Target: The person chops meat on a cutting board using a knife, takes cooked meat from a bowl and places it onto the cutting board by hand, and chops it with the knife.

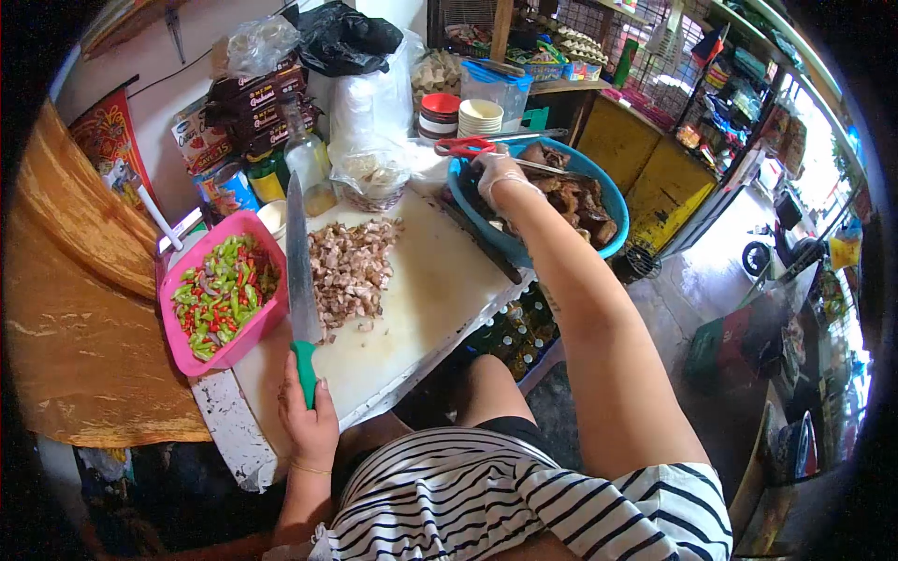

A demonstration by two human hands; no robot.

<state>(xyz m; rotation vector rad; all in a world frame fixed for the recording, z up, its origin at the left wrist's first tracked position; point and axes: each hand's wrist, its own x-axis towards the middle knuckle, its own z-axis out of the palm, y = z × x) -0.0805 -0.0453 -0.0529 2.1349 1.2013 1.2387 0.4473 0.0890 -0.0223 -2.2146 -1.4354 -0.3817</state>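
meat (pixel 578 198) sits by the outstretched right hand (pixel 499 178).

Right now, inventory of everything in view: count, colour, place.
Knife: one, green handle, left hand
Tub: one, pink, board's left
Chopped peppers: many, green/red, tub
Chopped meat: many, brownish, board
Board: one, off-white, centre
Basin: one, blue, beyond board
Meat chunks: several, dark brown, basin
Bowl stacks: two, white and red/dark, behind basin
Bag: one, black, back
Shelf goods: uncountable
Left hand: one, holding knife
Right hand: one, at basin, seemingly clear-gloved
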